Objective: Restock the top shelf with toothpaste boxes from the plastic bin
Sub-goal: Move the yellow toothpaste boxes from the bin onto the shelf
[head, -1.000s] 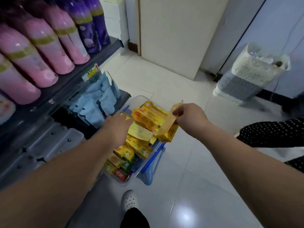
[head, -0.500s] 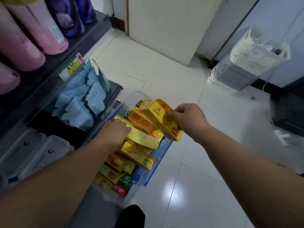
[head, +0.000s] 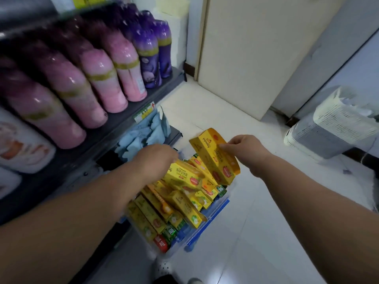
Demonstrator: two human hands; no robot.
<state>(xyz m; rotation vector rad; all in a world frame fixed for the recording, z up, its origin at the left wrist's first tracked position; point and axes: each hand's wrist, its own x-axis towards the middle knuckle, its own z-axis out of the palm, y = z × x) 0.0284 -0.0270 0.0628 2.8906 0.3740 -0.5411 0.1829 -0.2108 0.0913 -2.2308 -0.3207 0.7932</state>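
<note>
A clear plastic bin (head: 207, 222) with a blue rim sits on the floor beside the shelving, packed with several yellow toothpaste boxes (head: 164, 212). My right hand (head: 244, 150) pinches one yellow toothpaste box (head: 215, 156), held tilted above the bin's far end. My left hand (head: 158, 160) grips the end of another yellow box (head: 184, 177), lifted a little above the pile. The fingers of my left hand are hidden behind the hand.
Pink bottles (head: 98, 78) and purple bottles (head: 153, 52) fill the shelf (head: 127, 115) at left. Light blue packets (head: 143, 136) hang below it. A white and grey stack of baskets (head: 332, 130) stands at right on the tiled floor (head: 266, 222). My shoe (head: 164, 267) is near the bin.
The view has tilted up, showing more of the bottle shelf. My right hand has raised its box higher above the bin. My left hand has lifted a box off the pile.
</note>
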